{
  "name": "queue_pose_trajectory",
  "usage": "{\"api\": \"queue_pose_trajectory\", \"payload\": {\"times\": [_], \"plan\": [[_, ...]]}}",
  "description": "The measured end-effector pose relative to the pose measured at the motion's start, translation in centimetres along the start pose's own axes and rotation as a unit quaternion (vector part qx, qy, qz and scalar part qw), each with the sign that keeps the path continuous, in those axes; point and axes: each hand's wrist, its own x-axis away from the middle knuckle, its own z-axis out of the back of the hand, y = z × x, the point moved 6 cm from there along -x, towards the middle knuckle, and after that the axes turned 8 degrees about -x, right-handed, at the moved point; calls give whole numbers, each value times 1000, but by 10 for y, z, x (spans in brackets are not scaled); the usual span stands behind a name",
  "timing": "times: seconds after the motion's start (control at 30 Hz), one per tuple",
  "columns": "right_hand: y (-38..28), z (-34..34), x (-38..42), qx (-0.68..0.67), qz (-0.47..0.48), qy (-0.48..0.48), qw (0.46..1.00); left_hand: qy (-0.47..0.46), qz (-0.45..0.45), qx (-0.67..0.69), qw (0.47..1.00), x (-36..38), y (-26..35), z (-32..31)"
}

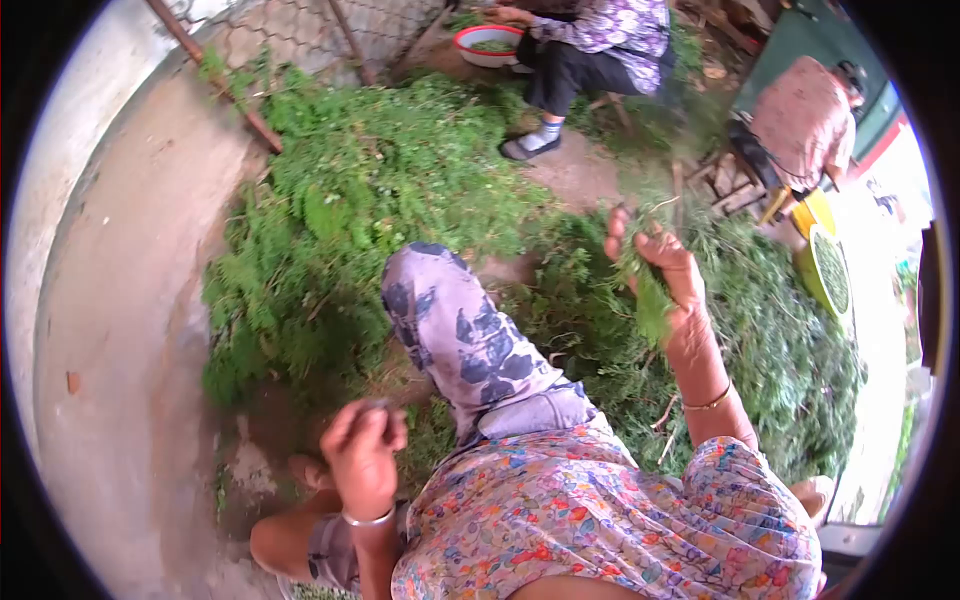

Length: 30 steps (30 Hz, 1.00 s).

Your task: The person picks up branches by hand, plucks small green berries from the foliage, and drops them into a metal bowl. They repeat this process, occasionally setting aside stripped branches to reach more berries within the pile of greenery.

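Observation:
My right hand (668, 262) is raised over the greenery on the right, its fingers closed around a leafy green sprig (652, 300). Feathery leaves hang below the palm, and a thin stem sticks out above the thumb. My left hand (364, 455) is held beside my left knee with fingers curled and thumb pressed in. A small dark spot shows at those fingertips; whether it is something held I cannot make out. Cut leafy branches (340, 200) lie heaped in front of me, and a second heap of branches (780, 340) spreads under and beyond my right arm.
Ahead sits a person (600, 40) by a red-rimmed white basin (490, 45) with green leaves. Farther right another person (805, 125) bends near a yellow container (815, 212) and a leaf-filled green basin (828, 270). A concrete wall (110, 260) curves along the left; a rusty pole (215, 75) leans there.

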Motion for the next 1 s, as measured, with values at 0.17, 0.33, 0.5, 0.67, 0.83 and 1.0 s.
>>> {"api": "queue_pose_trajectory", "payload": {"times": [0.17, 0.33, 0.5, 0.67, 0.83, 1.0], "plan": [[75, -37, 3, -30, -124, -10, 992, -105, -129, -224, 960, -1, 44, -97], [132, -53, 14, -56, -185, -89, 977, -107, -357, -416, 830, -2, 52, -138], [147, -51, 20, 57, -201, -83, 974, -106, -337, -437, 827, -8, 38, -126], [159, -42, 23, 28, -252, -67, 965, -157, -266, -444, 842, -10, 27, -116], [169, -24, 19, -54, -274, -23, 960, -219, -91, -313, 920, 8, 28, -111], [97, 6, -15, 16, -117, 18, 993, -201, -60, -229, 951, 9, 23, -100]]}}
